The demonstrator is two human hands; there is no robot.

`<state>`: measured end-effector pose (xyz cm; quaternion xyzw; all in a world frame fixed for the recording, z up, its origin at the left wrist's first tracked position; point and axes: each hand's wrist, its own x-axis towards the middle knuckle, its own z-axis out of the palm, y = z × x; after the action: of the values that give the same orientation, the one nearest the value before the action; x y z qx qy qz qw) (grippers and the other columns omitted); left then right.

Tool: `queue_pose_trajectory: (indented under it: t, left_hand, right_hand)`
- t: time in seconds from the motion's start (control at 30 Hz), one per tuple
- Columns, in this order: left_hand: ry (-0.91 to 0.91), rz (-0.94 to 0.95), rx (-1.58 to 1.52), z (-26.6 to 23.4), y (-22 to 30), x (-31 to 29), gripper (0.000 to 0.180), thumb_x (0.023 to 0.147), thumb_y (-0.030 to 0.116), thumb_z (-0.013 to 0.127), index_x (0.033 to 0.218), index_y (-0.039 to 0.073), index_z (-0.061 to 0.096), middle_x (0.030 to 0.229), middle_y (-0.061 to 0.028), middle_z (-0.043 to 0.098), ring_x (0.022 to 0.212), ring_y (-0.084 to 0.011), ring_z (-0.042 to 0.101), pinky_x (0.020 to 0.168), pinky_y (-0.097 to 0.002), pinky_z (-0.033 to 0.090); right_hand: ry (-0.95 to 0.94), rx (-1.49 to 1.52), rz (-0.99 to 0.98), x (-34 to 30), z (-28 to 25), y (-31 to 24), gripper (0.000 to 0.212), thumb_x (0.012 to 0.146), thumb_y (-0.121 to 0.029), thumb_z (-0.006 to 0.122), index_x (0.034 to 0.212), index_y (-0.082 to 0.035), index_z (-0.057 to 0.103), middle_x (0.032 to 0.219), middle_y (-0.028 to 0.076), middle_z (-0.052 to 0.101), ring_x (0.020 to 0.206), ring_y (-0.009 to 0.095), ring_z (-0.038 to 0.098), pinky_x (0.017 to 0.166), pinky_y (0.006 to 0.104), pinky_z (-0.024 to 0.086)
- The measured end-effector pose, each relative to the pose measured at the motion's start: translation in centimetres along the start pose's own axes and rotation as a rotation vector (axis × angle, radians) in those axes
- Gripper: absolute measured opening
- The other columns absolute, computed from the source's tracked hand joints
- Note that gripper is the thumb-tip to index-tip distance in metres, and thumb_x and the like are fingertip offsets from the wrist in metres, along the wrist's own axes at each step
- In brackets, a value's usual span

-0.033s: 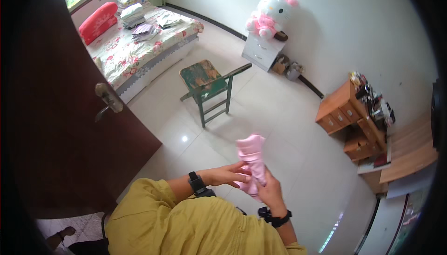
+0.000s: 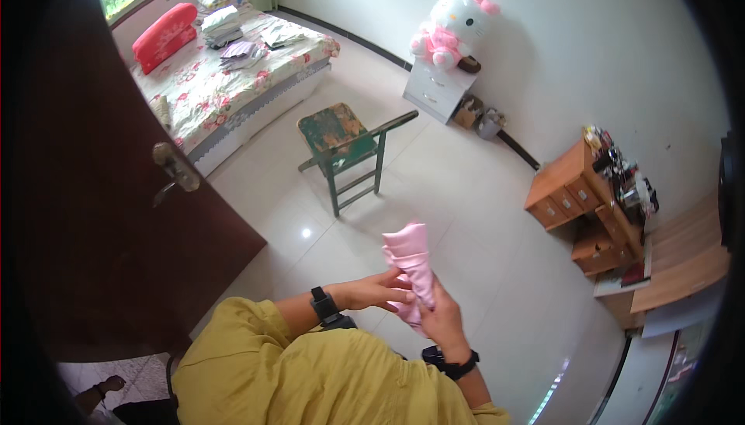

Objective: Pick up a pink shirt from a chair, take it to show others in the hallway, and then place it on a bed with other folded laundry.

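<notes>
A folded pink cloth (image 2: 409, 248), satiny and possibly a garment, is held in front of my body above the floor. My right hand (image 2: 442, 320) grips its lower end from the right, thumb across the fabric. From the left, my left hand (image 2: 372, 291) has its fingers on the middle of the cloth, partly tucked among the folds. Each wrist wears a black strap with a small device. Beyond the cloth stands a worn green folding chair (image 2: 341, 134).
A dark door (image 2: 101, 215) with a metal handle stands at the left. Farther back is a bed (image 2: 225, 99) with folded clothes. A white cabinet (image 2: 438, 87) carries a large plush toy. Along the right wall is a wooden desk (image 2: 566, 184). Another person's hand (image 2: 112, 384) shows lower left.
The pink cloth and both hands have shifted slightly left, and the cloth's top tilts more to the left. Both hands keep their hold.
</notes>
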<state>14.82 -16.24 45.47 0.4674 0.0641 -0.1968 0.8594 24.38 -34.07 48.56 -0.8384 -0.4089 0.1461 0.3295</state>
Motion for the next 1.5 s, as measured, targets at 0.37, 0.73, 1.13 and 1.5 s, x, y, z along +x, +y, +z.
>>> queue_pose_trajectory:
  t: [0.37,0.73,1.13,1.5]
  left_hand:
    - [0.233,0.276,-0.580,-20.9,16.8,36.1,0.055,0.084,0.019,0.067,0.128,0.002,0.041,0.117,-0.0105,0.055,0.106,-0.0211,0.055,0.087,-0.0371,0.051]
    - [0.409,0.814,-0.859,-35.3,38.6,54.5,0.052,0.091,0.023,0.055,0.134,0.002,0.036,0.130,-0.0144,0.050,0.118,-0.0294,0.050,0.102,-0.0462,0.039]
    - [0.917,1.317,-0.849,-33.6,46.2,62.6,0.047,0.091,0.022,0.054,0.132,0.005,0.038,0.124,-0.0109,0.054,0.110,-0.0273,0.056,0.091,-0.0443,0.048]
    - [1.075,1.526,-0.917,-45.2,53.4,67.6,0.058,0.083,0.009,0.063,0.134,0.008,0.036,0.129,-0.0115,0.050,0.120,-0.0297,0.049,0.102,-0.0472,0.040]
  right_hand:
    - [-0.222,-0.010,-0.315,35.9,-11.8,16.3,0.054,0.082,-0.020,0.066,0.128,0.000,0.047,0.124,0.022,0.053,0.116,0.037,0.050,0.095,0.0395,0.044]
    - [0.057,0.659,0.378,60.4,-29.6,39.0,0.030,0.092,-0.012,0.055,0.115,0.007,0.055,0.101,0.017,0.064,0.083,0.020,0.066,0.074,0.0281,0.053]
    - [-0.282,0.547,0.027,89.9,-39.4,50.0,0.023,0.091,-0.006,0.055,0.112,0.004,0.057,0.088,0.012,0.066,0.073,0.015,0.064,0.067,0.0264,0.054]
    - [-0.677,0.534,-0.145,112.6,-32.9,47.1,0.023,0.091,-0.009,0.056,0.108,0.005,0.059,0.090,0.013,0.067,0.075,0.017,0.066,0.067,0.0266,0.054]
